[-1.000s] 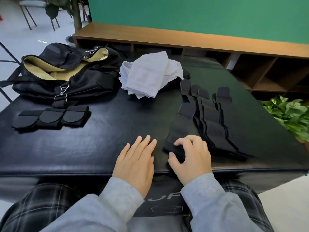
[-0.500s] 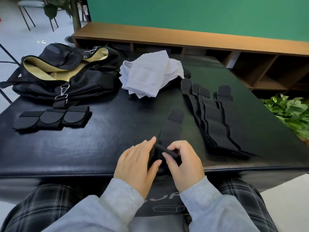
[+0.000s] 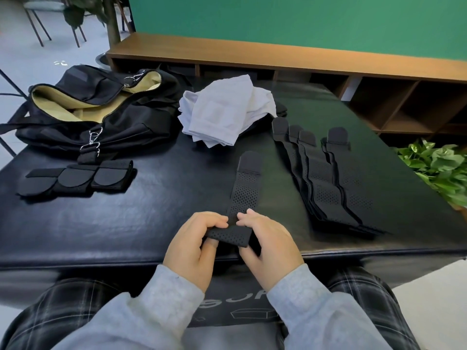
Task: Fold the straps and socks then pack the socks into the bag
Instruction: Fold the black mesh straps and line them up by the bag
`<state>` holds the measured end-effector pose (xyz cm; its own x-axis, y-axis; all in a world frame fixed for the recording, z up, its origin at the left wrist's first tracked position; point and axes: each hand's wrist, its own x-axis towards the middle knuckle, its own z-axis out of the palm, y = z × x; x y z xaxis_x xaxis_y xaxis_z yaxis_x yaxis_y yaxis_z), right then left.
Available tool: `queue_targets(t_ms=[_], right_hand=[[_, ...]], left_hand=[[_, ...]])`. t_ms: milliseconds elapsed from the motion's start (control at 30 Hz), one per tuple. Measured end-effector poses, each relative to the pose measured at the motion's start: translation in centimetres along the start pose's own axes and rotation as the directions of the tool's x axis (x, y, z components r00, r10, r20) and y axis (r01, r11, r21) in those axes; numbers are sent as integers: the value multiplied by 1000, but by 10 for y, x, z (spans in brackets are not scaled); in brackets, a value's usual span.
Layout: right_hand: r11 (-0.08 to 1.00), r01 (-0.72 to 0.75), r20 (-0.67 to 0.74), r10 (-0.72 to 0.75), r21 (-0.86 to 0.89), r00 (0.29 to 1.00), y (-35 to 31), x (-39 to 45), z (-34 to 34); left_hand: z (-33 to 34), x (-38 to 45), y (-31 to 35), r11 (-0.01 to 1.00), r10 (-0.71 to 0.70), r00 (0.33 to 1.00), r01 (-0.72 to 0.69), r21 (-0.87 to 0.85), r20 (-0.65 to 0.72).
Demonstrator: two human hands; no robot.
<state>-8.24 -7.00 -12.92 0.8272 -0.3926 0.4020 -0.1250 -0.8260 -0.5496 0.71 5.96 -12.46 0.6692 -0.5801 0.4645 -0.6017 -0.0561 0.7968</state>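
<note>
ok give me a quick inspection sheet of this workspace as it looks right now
surface: glossy black padded table, dark items lying flat on it
job's things: perforated black strap with near end being folded; flat row of unfolded black straps at right; three folded black straps at left; pile of white socks; open black bag with tan lining
clutter: nothing seen
grippers: left hand and right hand both pinch the strap's near end
cables: nothing seen
surroundings: wooden shelf unit, green wall, leafy green plant
</note>
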Motion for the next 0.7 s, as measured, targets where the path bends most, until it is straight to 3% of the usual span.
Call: queue_targets(t_ms=[300,500,700], right_hand=[[985,-48,20,52,-168,998,-3,3,-4],[978,-98,-1,100,-185,995,-5,2,-7],[981,-146,97,159,-131,982,-8,2,-16]], left_hand=[[-7,2,14,960,-100,985,132,-247,139],[-11,-1,10,999,-43,976,44,-2,215],[-13,-1,8,990,-57,961,19,141,271]])
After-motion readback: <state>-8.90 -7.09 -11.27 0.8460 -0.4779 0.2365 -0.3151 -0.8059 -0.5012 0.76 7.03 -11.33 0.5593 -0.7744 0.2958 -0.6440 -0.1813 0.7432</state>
